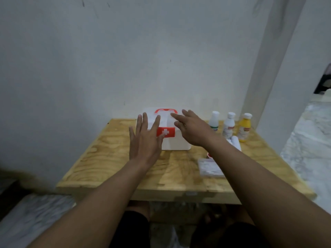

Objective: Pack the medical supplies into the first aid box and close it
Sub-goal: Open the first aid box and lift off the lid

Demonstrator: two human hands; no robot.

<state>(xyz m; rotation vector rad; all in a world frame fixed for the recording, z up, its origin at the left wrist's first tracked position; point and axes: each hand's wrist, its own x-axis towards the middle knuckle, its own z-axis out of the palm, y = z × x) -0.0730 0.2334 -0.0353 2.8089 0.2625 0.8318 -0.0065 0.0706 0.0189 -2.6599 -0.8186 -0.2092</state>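
Observation:
A white first aid box point(176, 142) with a red handle and a red cross latch stands shut at the back of the wooden table point(114, 165). My left hand point(145, 140) hovers open in front of its left side, fingers spread. My right hand point(191, 128) reaches over the box's right top, fingers apart, holding nothing. Right of the box stand two white bottles point(214, 122) point(228, 125) and a yellow bottle point(244, 127). A white roll point(235, 141) lies behind my right forearm. A clear flat case point(209, 167) lies near the front right.
A small red-rimmed item point(209, 155) peeks out beside my right forearm. The table stands against a white wall point(125, 59), with a pillar point(272, 68) at its right. My knees show below the table's front edge.

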